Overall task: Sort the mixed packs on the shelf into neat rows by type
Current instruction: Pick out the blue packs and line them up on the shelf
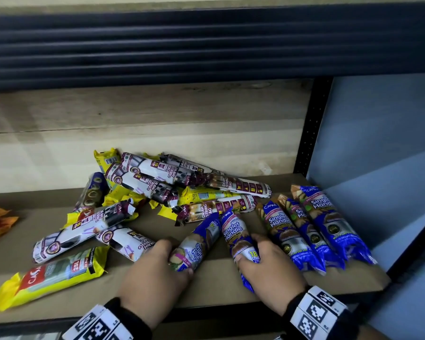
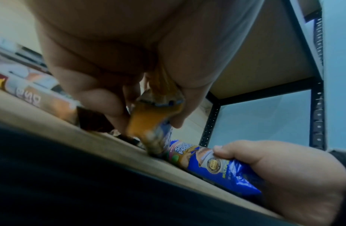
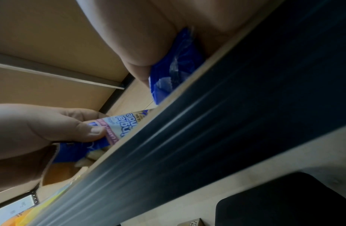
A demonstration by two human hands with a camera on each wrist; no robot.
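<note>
- Shelf [image 1: 214, 280]: three blue packs [image 1: 312, 229] lie side by side at the right end, long axes parallel, running front to back with a slight lean. Row begun.
- Right hand [image 1: 268, 268]: fingers and thumb curled round a fourth blue pack [image 1: 236, 238], just left of the row, axis nearly parallel to it.
- Left hand [image 1: 155, 268]: grips the near end of a fifth blue pack [image 1: 199, 244]; its axis slants up and right, far end close to the fourth pack's.
- Key relation: row lies to the right of both hands; right hand is nearer. Judgement: fourth pack needs only a short slide right; fifth must swing parallel first.
- Unsorted heap [image 1: 162, 190] of white and yellow packs sits behind and left; one yellow pack [image 1: 52, 276] lies apart at front left.
</note>
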